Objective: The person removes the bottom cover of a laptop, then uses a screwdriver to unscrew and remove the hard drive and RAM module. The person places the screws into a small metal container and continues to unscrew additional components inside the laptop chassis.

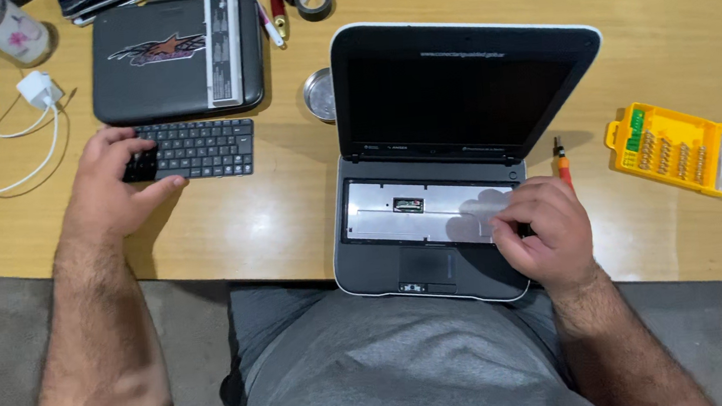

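1. We take the open netbook (459,133) at the desk's (293,226) near edge as our landmark. Its keyboard is already out: the bay below the screen shows bare silver metal plate (414,211) with a small connector slot (407,204) near the middle.
2. The detached keyboard (195,149) lies flat on the desk, well to the left of the netbook. Our left hand (111,186) rests on its left end, thumb along the near edge and fingers curled over the keys, gripping it lightly.
3. Our right hand (542,231) sits on the right end of the bare plate, fingers bent and pressed to the metal. We cannot tell whether they pinch anything.
4. Just right of the netbook's hinge lies a small orange-handled screwdriver (562,166); farther right sits a yellow bit case (665,150) with its clear lid open.
5. Left of the screen stands a small round metal dish (318,95), and beyond the keyboard lies a second, closed netbook (166,59) with a battery pack (223,41) on top.
6. We judge removal done; whatever belongs under or back in the bay is left.
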